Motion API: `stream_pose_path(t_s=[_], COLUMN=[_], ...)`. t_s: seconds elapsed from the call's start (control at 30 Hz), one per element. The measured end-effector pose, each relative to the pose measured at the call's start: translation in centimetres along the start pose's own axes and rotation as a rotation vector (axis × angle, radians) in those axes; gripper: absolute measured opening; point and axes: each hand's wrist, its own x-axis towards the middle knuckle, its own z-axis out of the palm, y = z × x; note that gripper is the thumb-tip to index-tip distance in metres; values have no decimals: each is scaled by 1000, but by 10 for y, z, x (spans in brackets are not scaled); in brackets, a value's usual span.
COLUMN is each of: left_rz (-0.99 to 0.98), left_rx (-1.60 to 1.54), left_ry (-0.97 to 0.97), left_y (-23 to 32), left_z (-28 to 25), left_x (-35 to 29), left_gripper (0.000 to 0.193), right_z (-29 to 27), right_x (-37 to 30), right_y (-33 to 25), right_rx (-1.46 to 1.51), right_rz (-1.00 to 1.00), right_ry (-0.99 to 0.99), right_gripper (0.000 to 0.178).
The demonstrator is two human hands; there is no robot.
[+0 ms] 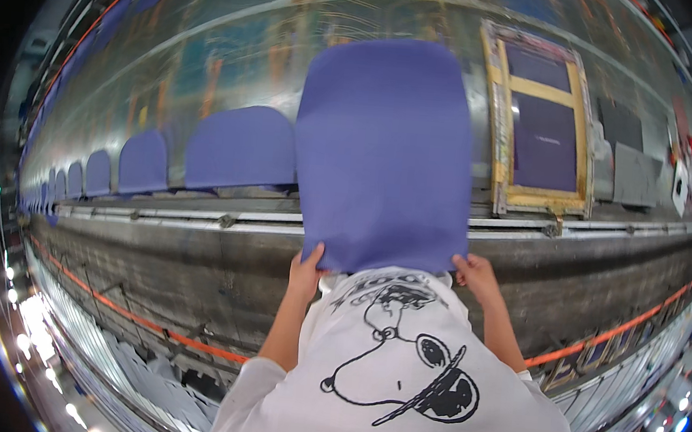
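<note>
Left hand and right hand each pinch a near corner of a purple sheet, thumbs on top. Beyond runs the long, shiny table. The sheet extends from the person's waist over the table's near edge, its long axis pointing straight away, round-cornered end farthest; whether that end touches the table is hard to tell. It looks matte, plain and smooth, slightly rippled near the hands. Right of it stands a yellowish frame; left, smaller-looking purple pieces line up.
</note>
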Motion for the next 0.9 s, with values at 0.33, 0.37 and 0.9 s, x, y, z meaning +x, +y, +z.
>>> stream_pose_path(t_s=[0.33,0.37,0.9], left_rz=[0,-28,269], left_rx=[192,242,536], left_ry=[261,253,258], left_y=[-84,-89,100], left_z=[-40,-53,30], left_x=[-4,-6,75], left_gripper=[28,29,55], right_z=[-7,-6,-4], right_x=[9,11,104], right_y=[20,-11,-59], right_rx=[-830,-549,50], right_rz=[-208,-212,-190], right_ry=[170,243,-30], right_gripper=[47,43,26])
